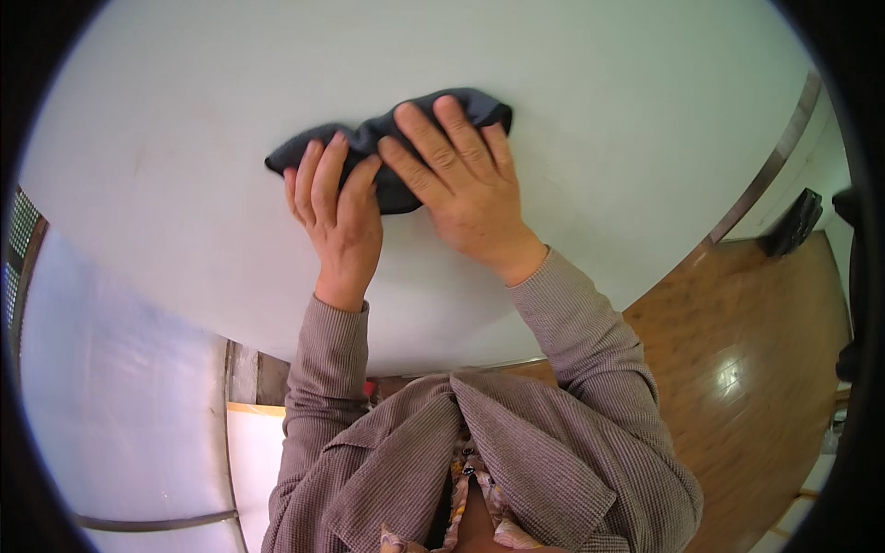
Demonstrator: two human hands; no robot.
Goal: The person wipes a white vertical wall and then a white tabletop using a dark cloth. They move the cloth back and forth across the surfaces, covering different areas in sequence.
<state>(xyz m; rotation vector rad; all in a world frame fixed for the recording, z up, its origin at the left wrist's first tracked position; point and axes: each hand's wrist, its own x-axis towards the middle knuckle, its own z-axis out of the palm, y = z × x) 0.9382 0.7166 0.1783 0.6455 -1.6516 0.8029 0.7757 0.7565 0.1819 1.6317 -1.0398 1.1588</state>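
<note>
A folded dark grey cloth [399, 196] lies against a broad, smooth white surface [207, 83]. My left hand [337, 200] grips its left part, with bent fingers resting on the fabric. On the right part, my right hand [463, 173] presses down with its fingers spread over the cloth. The thumbs nearly meet near the cloth's middle. Parts of the fabric are hidden beneath both hands, and its ends stick out to the left and upper right.
Brown wooden flooring [747, 359] shows past the surface's right edge. A black object [795, 222] stands by the wall at the right. To the lower left is a pale, glossy panel [131, 387] with a dark frame. A white box-like thing [254, 463] sits beside my left sleeve.
</note>
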